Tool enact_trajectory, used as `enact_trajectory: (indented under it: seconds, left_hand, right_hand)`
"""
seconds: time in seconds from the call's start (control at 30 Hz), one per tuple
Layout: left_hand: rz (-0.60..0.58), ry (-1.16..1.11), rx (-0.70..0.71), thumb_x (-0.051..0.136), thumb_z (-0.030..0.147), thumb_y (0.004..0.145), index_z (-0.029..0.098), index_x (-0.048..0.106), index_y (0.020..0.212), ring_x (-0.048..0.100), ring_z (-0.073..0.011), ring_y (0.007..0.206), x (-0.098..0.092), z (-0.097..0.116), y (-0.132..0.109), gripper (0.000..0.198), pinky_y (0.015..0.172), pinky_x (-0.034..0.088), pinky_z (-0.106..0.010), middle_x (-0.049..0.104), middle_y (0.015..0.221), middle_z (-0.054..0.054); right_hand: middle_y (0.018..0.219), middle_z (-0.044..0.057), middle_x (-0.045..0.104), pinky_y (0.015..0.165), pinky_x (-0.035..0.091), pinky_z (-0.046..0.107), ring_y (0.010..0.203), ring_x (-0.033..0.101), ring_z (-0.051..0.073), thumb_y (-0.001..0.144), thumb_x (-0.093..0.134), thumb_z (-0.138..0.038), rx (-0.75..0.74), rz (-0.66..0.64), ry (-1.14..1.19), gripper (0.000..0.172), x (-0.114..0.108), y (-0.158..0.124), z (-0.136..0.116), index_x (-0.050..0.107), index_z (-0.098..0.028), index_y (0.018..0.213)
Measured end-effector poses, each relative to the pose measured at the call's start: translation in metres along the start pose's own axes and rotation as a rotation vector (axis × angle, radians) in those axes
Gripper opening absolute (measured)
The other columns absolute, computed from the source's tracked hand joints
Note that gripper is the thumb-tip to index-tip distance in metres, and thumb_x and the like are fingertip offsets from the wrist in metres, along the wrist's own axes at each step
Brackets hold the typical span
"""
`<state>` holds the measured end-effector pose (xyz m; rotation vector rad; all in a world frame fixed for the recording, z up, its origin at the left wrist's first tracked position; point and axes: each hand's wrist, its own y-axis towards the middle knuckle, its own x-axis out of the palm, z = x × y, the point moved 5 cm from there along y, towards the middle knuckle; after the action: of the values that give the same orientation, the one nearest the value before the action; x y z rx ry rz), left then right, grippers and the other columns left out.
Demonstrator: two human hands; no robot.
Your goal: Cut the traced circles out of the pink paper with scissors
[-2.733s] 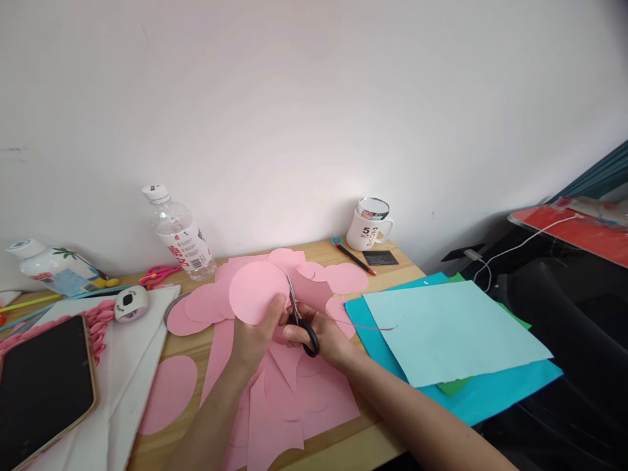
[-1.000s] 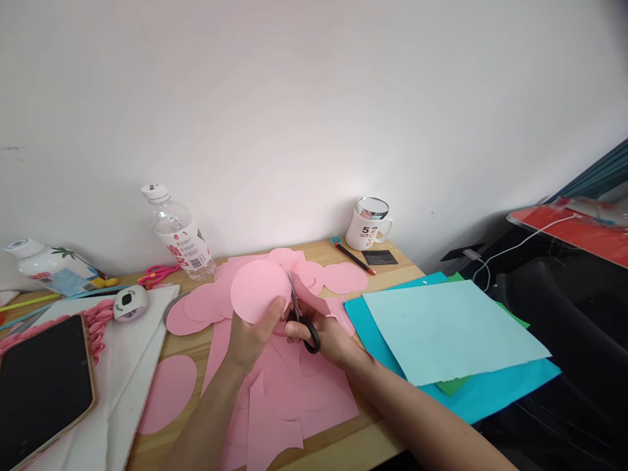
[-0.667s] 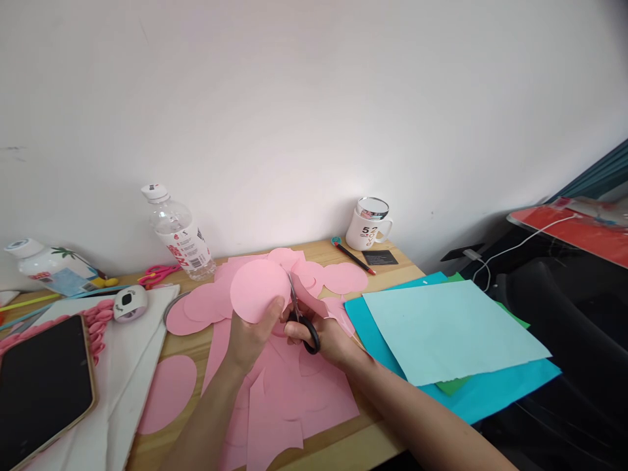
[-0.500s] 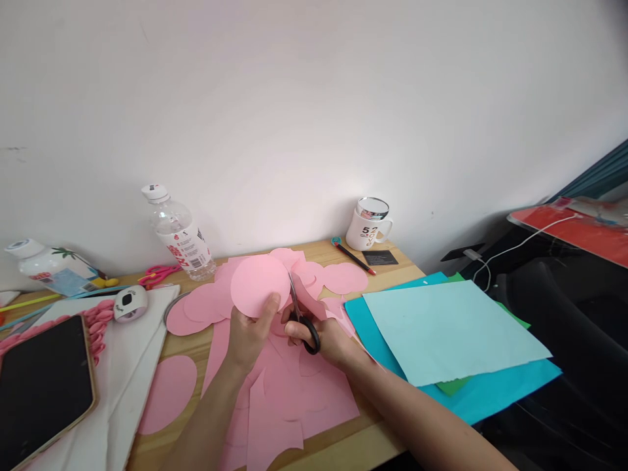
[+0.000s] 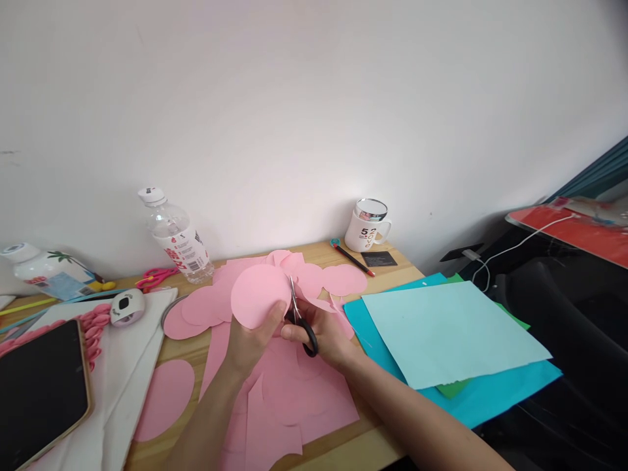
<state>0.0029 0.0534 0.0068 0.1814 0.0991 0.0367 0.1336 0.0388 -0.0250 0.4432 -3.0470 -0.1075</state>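
Observation:
A round piece of pink paper [image 5: 259,294] is pinched in my left hand [image 5: 255,337], thumb on top and the fingers hidden beneath. My right hand [image 5: 324,330] is closed round the black handles of a pair of scissors [image 5: 309,337]. The slim metal blades point away from me, at the right edge of the pink round. A loose pink offcut trails beside my right hand. Below both hands, pink sheets [image 5: 314,386] and cut scraps overlap on the wooden table [image 5: 363,445].
Pink rounds [image 5: 199,304] lie around the pile. Behind stand a clear bottle [image 5: 181,239] and a white mug [image 5: 366,229], with a pencil [image 5: 353,257] near the mug. Pale blue paper [image 5: 451,333] lies right; a phone [image 5: 42,392] and pink-handled scissors [image 5: 156,278] lie left.
The scissors and my right hand have shifted slightly, with the blades now more upright. The pink round sits a little lower, and the offcut beside it has dropped. The view has moved slightly.

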Motion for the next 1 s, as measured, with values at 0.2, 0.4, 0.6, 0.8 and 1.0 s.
enact_trajectory:
  seconds: [0.2,0.4,0.6,0.8,1.0]
  left_hand:
    - [-0.014,-0.012,-0.027,0.072,0.041,0.068,0.014,0.068,0.091,0.068,-0.0267,0.09,0.0011,0.0009,-0.0011,0.036,0.077,0.057,-0.037,0.073,0.093,-0.011]
    - [-0.036,0.005,0.006,0.069,0.04,0.071,0.015,0.067,0.086,0.068,-0.023,0.081,0.0014,0.0011,0.0002,0.03,0.073,0.057,-0.033,0.073,0.085,-0.008]
    - [-0.077,0.0,0.004,0.064,0.041,0.073,0.017,0.065,0.074,0.066,-0.0199,0.067,0.004,0.0042,0.0004,0.025,0.064,0.057,-0.031,0.069,0.068,-0.005]
    - [-0.03,0.014,0.022,0.065,0.04,0.071,0.016,0.065,0.074,0.067,-0.0205,0.067,0.0015,0.0032,0.001,0.024,0.066,0.057,-0.031,0.07,0.066,-0.005]
    - [0.075,0.019,0.03,0.068,0.041,0.068,0.015,0.067,0.085,0.068,-0.0254,0.091,-0.0013,0.0025,0.0018,0.031,0.075,0.057,-0.033,0.074,0.087,-0.009]
  right_hand:
    - [0.072,-0.001,0.051,0.062,0.038,0.026,0.067,0.044,0.014,0.064,0.078,-0.053,0.008,-0.01,0.13,0.04,0.0013,-0.001,-0.0062,0.064,-0.021,0.085]
    - [0.067,-0.002,0.049,0.057,0.034,0.026,0.061,0.042,0.013,0.065,0.077,-0.055,0.042,-0.004,0.105,0.04,0.0012,-0.0017,-0.0041,0.061,-0.021,0.078]
    - [0.063,-0.002,0.052,0.056,0.034,0.027,0.059,0.045,0.013,0.071,0.074,-0.051,0.045,-0.024,0.103,0.034,0.0012,-0.0018,-0.0008,0.059,-0.02,0.076]
    - [0.062,-0.003,0.051,0.057,0.041,0.027,0.058,0.05,0.014,0.069,0.073,-0.053,0.072,-0.005,0.089,0.038,0.0002,-0.0021,0.0016,0.06,-0.02,0.081]
    - [0.057,-0.003,0.051,0.051,0.035,0.024,0.053,0.048,0.012,0.071,0.073,-0.051,0.095,-0.015,0.102,0.034,0.0043,-0.0035,-0.0014,0.059,-0.02,0.074]
